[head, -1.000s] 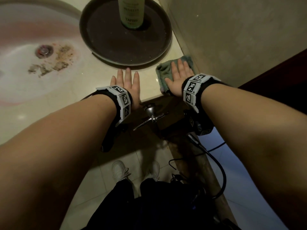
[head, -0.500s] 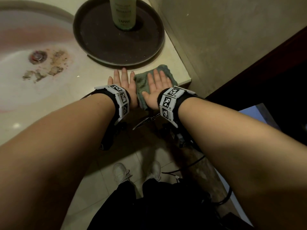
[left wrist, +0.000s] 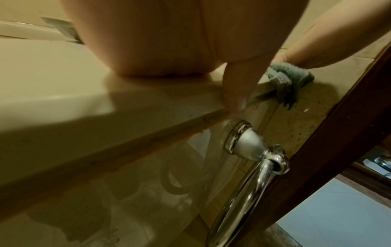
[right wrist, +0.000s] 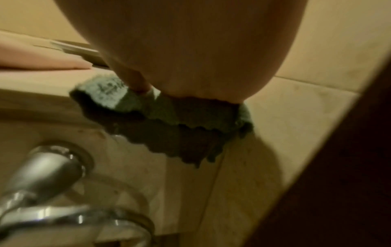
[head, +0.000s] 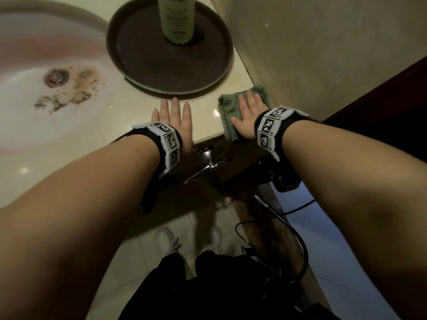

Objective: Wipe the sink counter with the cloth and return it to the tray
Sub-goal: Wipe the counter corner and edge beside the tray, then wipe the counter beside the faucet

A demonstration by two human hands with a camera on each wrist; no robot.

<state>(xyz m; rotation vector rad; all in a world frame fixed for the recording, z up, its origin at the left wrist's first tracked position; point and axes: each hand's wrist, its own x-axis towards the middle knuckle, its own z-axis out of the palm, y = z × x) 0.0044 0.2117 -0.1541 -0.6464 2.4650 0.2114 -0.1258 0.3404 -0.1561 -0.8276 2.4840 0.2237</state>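
A green cloth (head: 227, 109) lies on the pale sink counter (head: 205, 116) at its front right corner, against the wall. My right hand (head: 248, 114) presses flat on it with straight fingers. The cloth (right wrist: 169, 117) hangs over the counter's front edge under my palm, and it also shows as a bunched cloth (left wrist: 285, 80) in the left wrist view. My left hand (head: 173, 118) rests flat on the bare counter just in front of the round dark tray (head: 147, 70), fingers straight, thumb (left wrist: 237, 86) hanging over the edge. The tray sits behind both hands.
A green bottle (head: 176, 19) stands on the tray's far side. The stained sink basin (head: 46, 88) with its drain is to the left. A chrome towel ring (head: 208, 162) juts out below the counter edge. A tiled wall (head: 323, 54) bounds the right.
My right hand has slid the cloth from beside my left hand back right to the counter's corner by the wall. The left hand stays in place.
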